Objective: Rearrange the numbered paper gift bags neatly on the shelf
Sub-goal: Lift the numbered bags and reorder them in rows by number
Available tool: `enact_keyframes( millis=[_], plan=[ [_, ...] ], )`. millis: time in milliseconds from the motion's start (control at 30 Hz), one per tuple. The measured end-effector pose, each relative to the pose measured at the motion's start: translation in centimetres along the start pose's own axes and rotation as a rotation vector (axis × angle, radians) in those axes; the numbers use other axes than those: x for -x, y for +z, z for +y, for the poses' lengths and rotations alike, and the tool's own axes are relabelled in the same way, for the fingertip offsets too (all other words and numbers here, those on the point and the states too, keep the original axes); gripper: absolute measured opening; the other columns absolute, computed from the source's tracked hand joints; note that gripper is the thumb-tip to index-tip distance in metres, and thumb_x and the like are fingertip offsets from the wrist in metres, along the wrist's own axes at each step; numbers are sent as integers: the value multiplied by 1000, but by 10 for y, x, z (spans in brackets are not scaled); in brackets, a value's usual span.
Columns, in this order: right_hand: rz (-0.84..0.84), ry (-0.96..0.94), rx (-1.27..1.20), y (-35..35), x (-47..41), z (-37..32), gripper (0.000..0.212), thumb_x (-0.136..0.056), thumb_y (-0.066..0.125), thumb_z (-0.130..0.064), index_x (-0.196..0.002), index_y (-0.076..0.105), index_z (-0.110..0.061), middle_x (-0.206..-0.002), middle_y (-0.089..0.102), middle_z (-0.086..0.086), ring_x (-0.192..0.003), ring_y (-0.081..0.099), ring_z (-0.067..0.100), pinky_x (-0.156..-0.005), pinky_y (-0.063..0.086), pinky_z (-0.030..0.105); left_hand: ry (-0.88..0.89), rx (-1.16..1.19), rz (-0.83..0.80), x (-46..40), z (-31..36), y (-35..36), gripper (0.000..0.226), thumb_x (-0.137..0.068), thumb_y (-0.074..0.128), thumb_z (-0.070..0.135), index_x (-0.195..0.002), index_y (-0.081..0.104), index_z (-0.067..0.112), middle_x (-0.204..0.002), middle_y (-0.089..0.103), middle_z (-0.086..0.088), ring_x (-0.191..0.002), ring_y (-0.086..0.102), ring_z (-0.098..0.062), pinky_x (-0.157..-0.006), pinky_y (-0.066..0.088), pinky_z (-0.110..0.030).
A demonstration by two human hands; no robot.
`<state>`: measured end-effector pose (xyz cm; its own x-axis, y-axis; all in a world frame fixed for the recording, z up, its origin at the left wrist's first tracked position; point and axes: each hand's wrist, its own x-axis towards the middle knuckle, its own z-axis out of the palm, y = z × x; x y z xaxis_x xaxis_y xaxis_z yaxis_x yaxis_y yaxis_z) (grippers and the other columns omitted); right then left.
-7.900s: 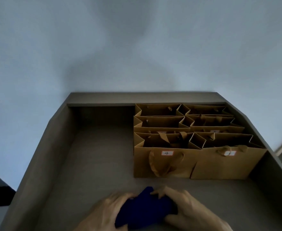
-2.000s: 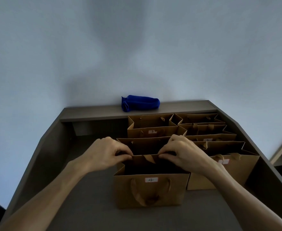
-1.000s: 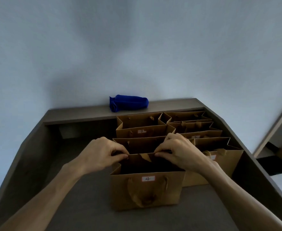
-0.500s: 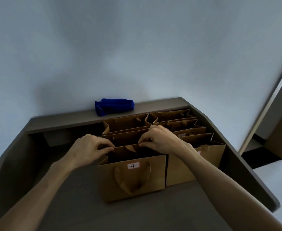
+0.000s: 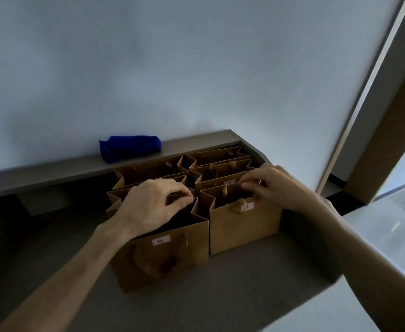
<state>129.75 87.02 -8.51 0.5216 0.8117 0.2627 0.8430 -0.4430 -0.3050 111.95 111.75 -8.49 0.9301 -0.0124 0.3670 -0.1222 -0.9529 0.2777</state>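
Several brown paper gift bags stand in two columns on a grey shelf (image 5: pixel 232 291). The bag labelled 4 (image 5: pixel 172 257) stands nearest me, pulled forward of the others. My left hand (image 5: pixel 153 204) pinches its back rim, fingers curled over the edge. To its right stands the bag labelled 1 (image 5: pixel 244 226). My right hand (image 5: pixel 275 188) pinches that bag's back rim near the top. Behind them more bags (image 5: pixel 218 168) stand packed close together; their labels are mostly hidden.
A rolled blue cloth (image 5: pixel 129 147) lies on the raised back ledge (image 5: pixel 53 171) against the wall. The shelf's left part (image 5: pixel 41 236) holds no bags. At the right, a door frame (image 5: pixel 369 111) rises beyond the shelf's edge.
My right hand has left bag 4 and moved right onto the rim of bag 1. My left hand stays on bag 4. The view has swung to the right.
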Motion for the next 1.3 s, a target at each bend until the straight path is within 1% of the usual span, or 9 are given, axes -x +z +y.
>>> enact_keyframes(
  millis=[167, 333, 500, 633, 767, 933, 1033, 1133, 1300],
  plan=[
    [-104, 104, 107, -4, 26, 27, 23, -100, 52, -37, -119, 65, -34, -109, 58, -15, -107, 42, 7, -85, 35, 24, 54, -96, 5, -26, 35, 36, 28, -92, 54, 47, -116, 61, 34, -113, 63, 14, -94, 48, 3, -79, 40, -16],
    [-57, 121, 174, 2, 39, 29, 25, -101, 49, -35, -121, 64, -37, -108, 50, -13, -109, 35, 7, -87, 30, 24, 73, -188, -48, -45, 51, 58, 28, -94, 52, 46, -118, 61, 35, -119, 63, 13, -109, 55, -6, -91, 42, -25],
    [48, 102, 111, -9, 46, 32, 24, -100, 52, -31, -116, 67, -42, -99, 51, -24, -109, 39, 13, -88, 30, 28, 24, -78, -75, -53, 51, 59, 23, -96, 52, 38, -116, 63, 33, -107, 68, 10, -91, 62, -3, -72, 43, -12],
    [93, 181, -22, -36, 46, 27, 23, -98, 54, -35, -115, 65, -47, -99, 48, -11, -105, 35, 10, -90, 35, 31, -14, 160, -52, -65, 53, 40, 22, -95, 54, 36, -113, 65, 28, -99, 65, 13, -84, 59, 1, -74, 52, -20],
    [153, 164, -49, -58, 46, 20, 23, -98, 55, -33, -116, 66, -43, -99, 53, -16, -107, 36, 5, -94, 38, 35, -8, 326, -41, -72, 60, 22, 14, -95, 55, 35, -105, 64, 33, -94, 59, 23, -88, 58, 7, -72, 46, -11],
    [250, 110, -30, -81, 39, -3, 23, -97, 58, -32, -116, 68, -40, -94, 47, -21, -103, 40, 8, -91, 38, 32, 74, 311, 61, -65, 65, -16, 11, -93, 54, 36, -101, 61, 37, -94, 62, 21, -88, 62, 3, -72, 50, -11],
    [333, 65, -67, -99, 24, -31, 22, -95, 61, -33, -115, 69, -38, -95, 46, -20, -102, 44, 6, -84, 35, 22, 84, 315, 165, -54, 63, -53, 12, -92, 56, 32, -101, 64, 30, -95, 64, 19, -91, 61, 4, -74, 48, -7],
    [346, -16, -99, -109, 7, -63, 22, -96, 60, -31, -115, 69, -37, -91, 49, -24, -102, 44, 3, -80, 35, 16, 50, 293, 259, -39, 53, -87, 18, -91, 57, 33, -103, 67, 24, -96, 66, 15, -90, 63, 0, -72, 52, -12],
    [314, -155, -188, -99, -33, -121, 25, -95, 59, -35, -118, 69, -38, -102, 58, -14, -109, 47, 4, -89, 42, 28, -46, 227, 349, 9, 21, -138, 26, -88, 57, 40, -103, 68, 22, -97, 68, 12, -92, 64, -5, -73, 53, -17]
  ],
)
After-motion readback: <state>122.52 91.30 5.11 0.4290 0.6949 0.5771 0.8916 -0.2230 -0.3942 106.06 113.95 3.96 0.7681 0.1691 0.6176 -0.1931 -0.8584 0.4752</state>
